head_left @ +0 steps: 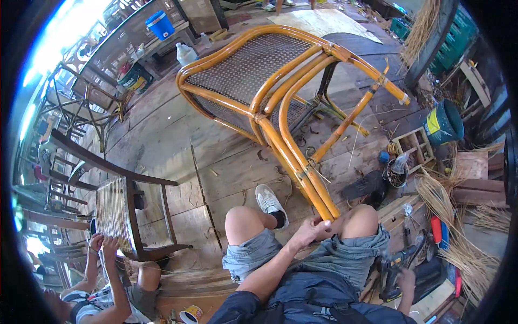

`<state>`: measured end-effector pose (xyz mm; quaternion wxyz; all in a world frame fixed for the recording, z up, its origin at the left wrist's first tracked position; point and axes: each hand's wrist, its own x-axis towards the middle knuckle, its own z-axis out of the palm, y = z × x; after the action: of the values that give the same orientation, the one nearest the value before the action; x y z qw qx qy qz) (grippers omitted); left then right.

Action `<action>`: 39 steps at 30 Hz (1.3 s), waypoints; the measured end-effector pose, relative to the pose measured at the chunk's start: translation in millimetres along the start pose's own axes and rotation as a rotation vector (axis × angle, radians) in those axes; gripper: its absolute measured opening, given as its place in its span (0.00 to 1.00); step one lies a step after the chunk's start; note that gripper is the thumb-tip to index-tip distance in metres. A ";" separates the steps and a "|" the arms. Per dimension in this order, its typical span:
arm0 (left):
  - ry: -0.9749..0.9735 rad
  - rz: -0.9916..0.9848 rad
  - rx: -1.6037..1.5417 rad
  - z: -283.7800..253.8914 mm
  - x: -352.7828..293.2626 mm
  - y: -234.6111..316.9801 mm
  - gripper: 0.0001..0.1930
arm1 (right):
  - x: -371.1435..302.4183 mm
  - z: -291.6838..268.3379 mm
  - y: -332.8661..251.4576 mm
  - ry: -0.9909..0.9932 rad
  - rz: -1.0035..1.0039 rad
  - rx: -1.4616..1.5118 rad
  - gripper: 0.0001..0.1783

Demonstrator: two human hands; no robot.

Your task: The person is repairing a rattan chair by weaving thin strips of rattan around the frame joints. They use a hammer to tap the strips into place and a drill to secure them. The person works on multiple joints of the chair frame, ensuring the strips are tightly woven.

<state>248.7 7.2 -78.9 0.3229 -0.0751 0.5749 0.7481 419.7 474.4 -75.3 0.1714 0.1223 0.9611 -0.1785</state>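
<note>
A glossy honey-brown rattan chair (286, 124) with woven cane panels lies tipped on the plank floor in front of me, its paired poles slanting down toward my knees. Between my thighs, my left hand (312, 231) is closed round the lower end of these poles. Loose strips of binding hang from the joints on its legs. Off to my right side, my right hand (406, 282) is curled close beside a black power tool (393, 270); what its fingers hold, if anything, is hidden.
At left, a co-worker's hands (103, 243) work on a dark wooden chair with a corded seat (114, 213). On the right are bundles of rattan strips (458, 243), a dark green bucket (445, 123), a wooden tray (414, 148) and red-handled tools (436, 229).
</note>
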 end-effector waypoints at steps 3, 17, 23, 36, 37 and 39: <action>-0.033 0.131 -0.135 13.7 -2.6 -3.6 0.32 | -30.7 15.6 15.2 -0.179 0.025 -0.105 0.10; 0.261 0.074 -0.428 30.5 16.0 -13.1 0.17 | 369.4 -166.6 -227.8 0.382 -0.363 0.281 0.31; 0.231 0.108 -0.189 26.1 16.2 -9.6 0.20 | 538.2 -191.8 -247.3 0.599 -0.474 0.037 0.27; 0.405 0.090 -0.335 24.5 -1.5 36.3 0.34 | 540.3 -183.1 -266.1 0.455 -0.370 -0.122 0.28; 0.428 0.127 -0.332 21.6 -5.8 47.1 0.32 | 538.6 -187.0 -270.7 0.418 -0.347 -0.125 0.27; 0.504 0.184 -0.182 14.3 -10.4 68.7 0.36 | 534.2 -192.1 -277.2 0.361 -0.321 -0.144 0.27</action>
<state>221.3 7.1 -13.4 0.0926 -0.2348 0.5720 0.7804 -204.1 390.1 -22.6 -0.0253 -0.0143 0.9935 -0.1098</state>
